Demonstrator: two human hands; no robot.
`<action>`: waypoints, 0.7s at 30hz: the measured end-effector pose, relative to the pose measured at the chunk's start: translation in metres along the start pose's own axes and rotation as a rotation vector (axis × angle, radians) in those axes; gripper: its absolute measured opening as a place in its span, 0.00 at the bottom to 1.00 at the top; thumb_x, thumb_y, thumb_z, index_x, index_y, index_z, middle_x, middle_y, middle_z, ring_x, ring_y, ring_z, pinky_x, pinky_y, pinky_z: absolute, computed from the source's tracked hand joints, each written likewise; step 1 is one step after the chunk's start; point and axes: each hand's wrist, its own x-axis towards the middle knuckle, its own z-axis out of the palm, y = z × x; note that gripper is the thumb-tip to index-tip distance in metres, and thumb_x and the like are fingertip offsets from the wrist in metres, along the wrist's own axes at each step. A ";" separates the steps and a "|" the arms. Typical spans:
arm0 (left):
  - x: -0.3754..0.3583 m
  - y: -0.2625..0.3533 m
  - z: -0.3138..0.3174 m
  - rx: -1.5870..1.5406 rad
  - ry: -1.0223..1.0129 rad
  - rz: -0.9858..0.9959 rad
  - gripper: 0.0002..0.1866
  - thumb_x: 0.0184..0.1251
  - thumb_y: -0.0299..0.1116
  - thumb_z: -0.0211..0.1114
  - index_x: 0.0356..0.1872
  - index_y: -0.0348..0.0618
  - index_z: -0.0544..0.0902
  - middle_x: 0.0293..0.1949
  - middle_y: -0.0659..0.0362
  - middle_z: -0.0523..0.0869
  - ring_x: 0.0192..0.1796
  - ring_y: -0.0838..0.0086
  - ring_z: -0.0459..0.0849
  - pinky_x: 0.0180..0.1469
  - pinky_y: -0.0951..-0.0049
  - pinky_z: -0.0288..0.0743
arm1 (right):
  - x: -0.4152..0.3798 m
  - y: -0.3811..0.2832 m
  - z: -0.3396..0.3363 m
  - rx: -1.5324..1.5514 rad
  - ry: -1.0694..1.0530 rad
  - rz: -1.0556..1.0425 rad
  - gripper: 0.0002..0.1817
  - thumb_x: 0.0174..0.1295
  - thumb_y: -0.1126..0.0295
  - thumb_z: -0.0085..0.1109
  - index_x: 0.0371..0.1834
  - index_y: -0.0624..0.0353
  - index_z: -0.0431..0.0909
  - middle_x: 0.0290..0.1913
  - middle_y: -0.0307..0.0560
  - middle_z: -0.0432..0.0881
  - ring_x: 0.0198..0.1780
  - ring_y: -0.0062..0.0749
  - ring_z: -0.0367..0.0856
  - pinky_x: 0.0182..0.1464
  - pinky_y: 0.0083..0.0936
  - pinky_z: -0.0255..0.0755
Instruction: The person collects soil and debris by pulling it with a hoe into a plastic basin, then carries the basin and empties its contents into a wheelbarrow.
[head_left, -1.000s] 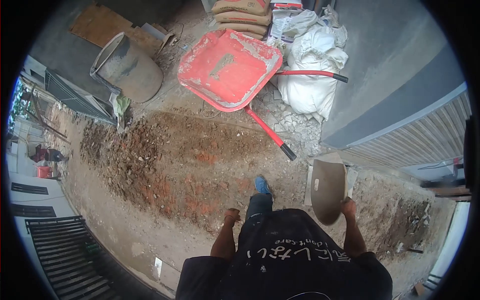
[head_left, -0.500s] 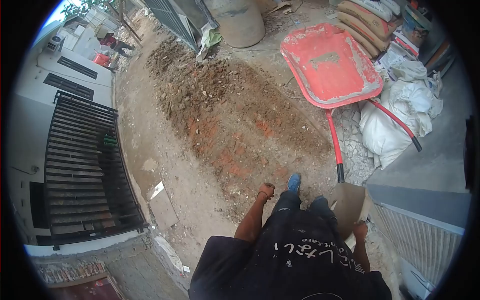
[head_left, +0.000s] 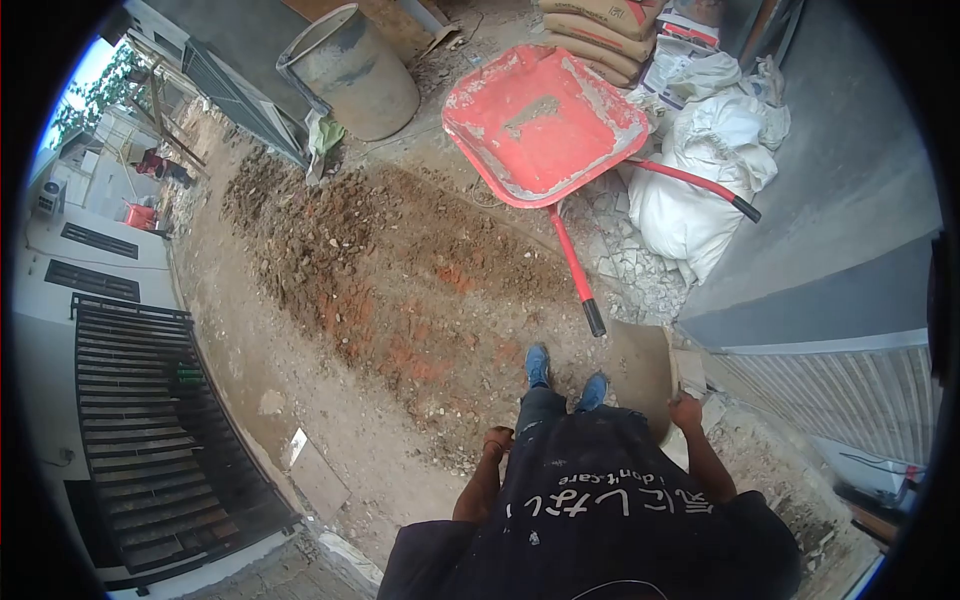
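My left hand (head_left: 498, 437) hangs beside my left thigh with its fingers curled in, and nothing shows in it. On the other side, my right hand (head_left: 685, 411) is closed on the edge of a brownish-grey, curved-sided bucket (head_left: 640, 372), hanging beside my right leg. Its inside is hidden from me. Ahead of the bucket stands a red wheelbarrow (head_left: 560, 140), smeared with dried cement, its two black-gripped handles pointing back towards me. My blue shoes stand on dirt.
Broken soil and rubble (head_left: 330, 240) spread ahead. White sacks (head_left: 700, 180) and stacked brown cement bags (head_left: 600, 35) stand beyond the wheelbarrow, and a large grey drum (head_left: 360, 85) is further left. A black barred gate (head_left: 170, 420) lines the left; another person (head_left: 165, 168) is far off.
I have stepped forward and my view has swung right, so the wheelbarrow appears further left. My right hand has kept hold of the bucket, and both shoes show now.
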 end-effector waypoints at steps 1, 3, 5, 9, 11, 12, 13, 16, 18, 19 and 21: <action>0.009 0.028 -0.026 -0.390 -0.057 -0.399 0.15 0.61 0.36 0.61 0.45 0.40 0.84 0.29 0.51 0.86 0.30 0.66 0.86 0.35 0.67 0.82 | -0.006 0.003 -0.001 0.063 -0.006 0.019 0.19 0.54 0.55 0.62 0.36 0.62 0.78 0.36 0.59 0.83 0.41 0.56 0.82 0.44 0.47 0.75; 0.041 0.069 -0.069 -0.731 -0.098 -0.786 0.15 0.60 0.37 0.61 0.45 0.41 0.84 0.28 0.52 0.86 0.28 0.67 0.86 0.33 0.67 0.81 | -0.018 0.017 0.006 0.084 0.015 0.004 0.18 0.54 0.55 0.62 0.35 0.62 0.78 0.34 0.59 0.83 0.39 0.56 0.82 0.44 0.47 0.75; 0.057 0.077 -0.077 -0.739 -0.099 -0.798 0.15 0.61 0.38 0.61 0.44 0.42 0.84 0.28 0.53 0.86 0.27 0.69 0.85 0.29 0.69 0.79 | -0.028 0.035 0.017 0.109 0.037 -0.021 0.18 0.54 0.56 0.62 0.34 0.62 0.79 0.31 0.58 0.83 0.38 0.55 0.83 0.43 0.46 0.76; 0.073 0.086 -0.091 -1.003 -0.052 -0.868 0.14 0.64 0.37 0.60 0.47 0.43 0.83 0.29 0.55 0.85 0.25 0.71 0.83 0.25 0.70 0.76 | -0.041 0.098 0.060 0.178 -0.010 0.016 0.18 0.56 0.56 0.62 0.35 0.63 0.80 0.27 0.57 0.83 0.31 0.49 0.85 0.38 0.41 0.78; 0.072 0.088 -0.093 -0.981 -0.059 -0.872 0.15 0.65 0.37 0.59 0.48 0.43 0.82 0.29 0.55 0.85 0.26 0.70 0.84 0.25 0.70 0.76 | -0.055 0.088 0.036 0.345 -0.283 0.251 0.20 0.56 0.56 0.59 0.42 0.61 0.80 0.31 0.60 0.84 0.33 0.56 0.84 0.41 0.44 0.78; 0.071 0.091 -0.093 -0.970 -0.066 -0.870 0.15 0.65 0.37 0.59 0.49 0.43 0.81 0.29 0.55 0.85 0.26 0.70 0.84 0.25 0.70 0.77 | -0.058 0.100 0.051 0.349 -0.288 0.249 0.20 0.56 0.56 0.59 0.42 0.61 0.80 0.31 0.60 0.84 0.33 0.56 0.84 0.41 0.44 0.78; 0.067 0.095 -0.091 -0.965 -0.064 -0.876 0.15 0.65 0.37 0.59 0.48 0.42 0.82 0.30 0.55 0.85 0.27 0.70 0.84 0.25 0.70 0.76 | -0.061 0.125 0.080 0.396 -0.246 0.256 0.19 0.57 0.57 0.59 0.41 0.61 0.80 0.29 0.58 0.84 0.29 0.52 0.85 0.38 0.41 0.79; 0.053 0.104 -0.083 -0.874 -0.120 -0.893 0.14 0.65 0.37 0.58 0.47 0.42 0.82 0.31 0.55 0.86 0.27 0.70 0.84 0.25 0.71 0.77 | -0.079 0.123 0.067 0.481 -0.244 0.299 0.17 0.58 0.58 0.58 0.39 0.63 0.80 0.25 0.56 0.83 0.22 0.45 0.84 0.30 0.37 0.81; 0.042 0.106 -0.073 -0.834 -0.104 -0.915 0.13 0.63 0.36 0.57 0.44 0.42 0.84 0.29 0.54 0.86 0.24 0.70 0.84 0.26 0.70 0.77 | -0.088 0.111 0.043 0.520 -0.281 0.332 0.16 0.59 0.59 0.57 0.38 0.64 0.80 0.23 0.55 0.83 0.19 0.42 0.84 0.27 0.34 0.81; 0.037 0.109 -0.072 -0.741 -0.126 -0.885 0.14 0.62 0.35 0.57 0.42 0.42 0.85 0.27 0.54 0.86 0.24 0.69 0.84 0.26 0.70 0.77 | -0.088 0.110 0.039 0.387 -0.284 0.275 0.17 0.59 0.60 0.57 0.39 0.65 0.79 0.24 0.55 0.83 0.19 0.41 0.84 0.25 0.33 0.81; 0.029 0.105 -0.057 -0.579 -0.193 -0.812 0.14 0.59 0.36 0.56 0.38 0.41 0.87 0.24 0.53 0.85 0.22 0.68 0.83 0.26 0.68 0.76 | -0.086 0.107 0.033 0.255 -0.287 0.210 0.17 0.60 0.61 0.56 0.39 0.67 0.78 0.24 0.54 0.84 0.19 0.39 0.84 0.22 0.31 0.81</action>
